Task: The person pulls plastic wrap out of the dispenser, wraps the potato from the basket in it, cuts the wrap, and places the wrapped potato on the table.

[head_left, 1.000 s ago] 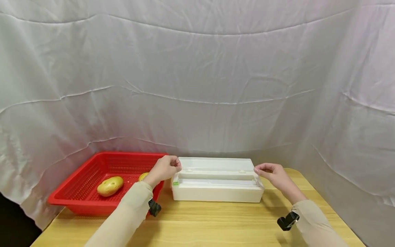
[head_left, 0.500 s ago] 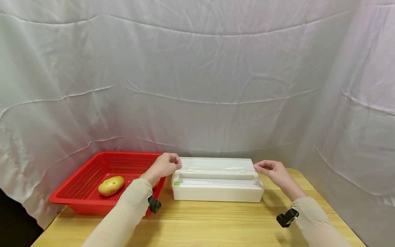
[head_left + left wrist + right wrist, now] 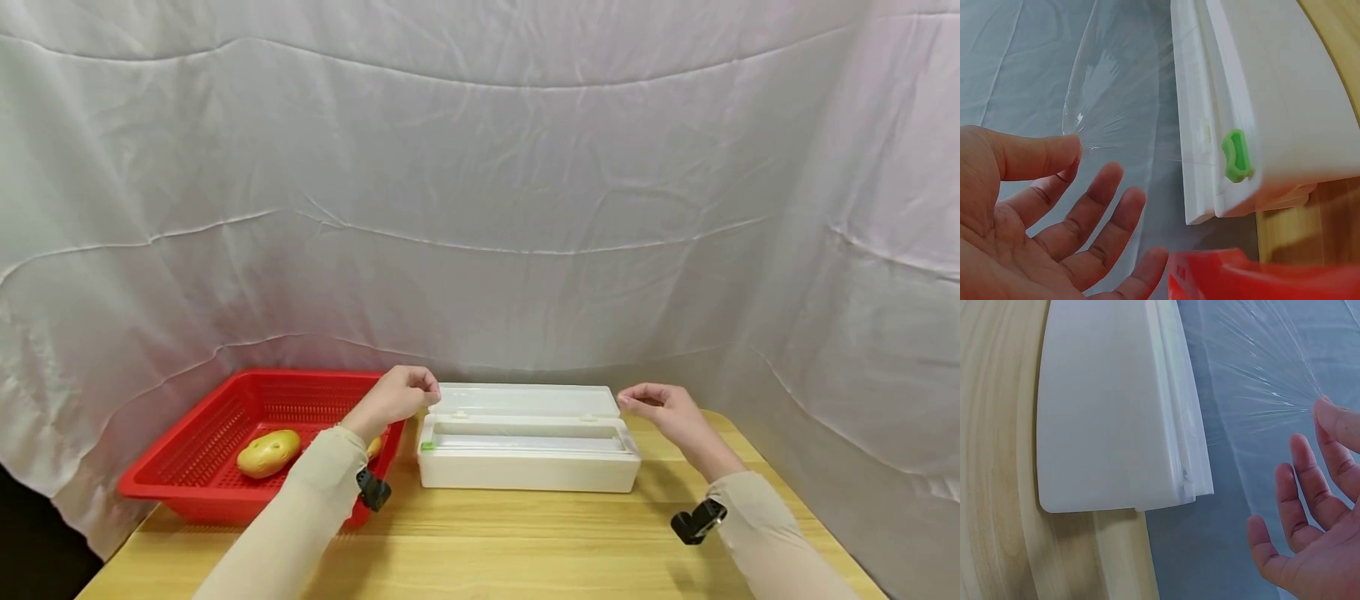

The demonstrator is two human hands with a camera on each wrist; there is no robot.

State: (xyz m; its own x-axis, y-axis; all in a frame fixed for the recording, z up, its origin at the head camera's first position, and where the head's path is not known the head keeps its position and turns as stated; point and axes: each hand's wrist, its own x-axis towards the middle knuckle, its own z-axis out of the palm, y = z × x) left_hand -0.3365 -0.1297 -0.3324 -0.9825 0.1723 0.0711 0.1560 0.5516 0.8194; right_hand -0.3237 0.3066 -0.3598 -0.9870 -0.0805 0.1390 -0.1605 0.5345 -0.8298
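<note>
A white cling film dispenser (image 3: 528, 472) stands on the table with its lid (image 3: 525, 400) raised at the back. Between thumb and forefinger, my left hand (image 3: 397, 400) pinches one corner of a clear sheet of cling film (image 3: 1100, 75); its other fingers are spread. The opposite corner is pinched by my right hand (image 3: 667, 410), where the film (image 3: 1266, 369) gathers into creases at the fingertips. The sheet stretches from the dispenser up to both hands, barely visible in the head view. A green cutter slider (image 3: 1237, 155) sits at the dispenser's left end.
Left of the dispenser is a red plastic basket (image 3: 176, 500) holding a yellow potato (image 3: 267, 453) and another yellow piece (image 3: 373, 447), partly behind my left wrist. A light wooden table (image 3: 510, 550) lies beneath. Grey-white cloth (image 3: 480, 192) hangs behind and at the sides.
Both hands have risen slightly and moved a little away from me, still pinching the cling film. The dispenser and basket have stayed in place.
</note>
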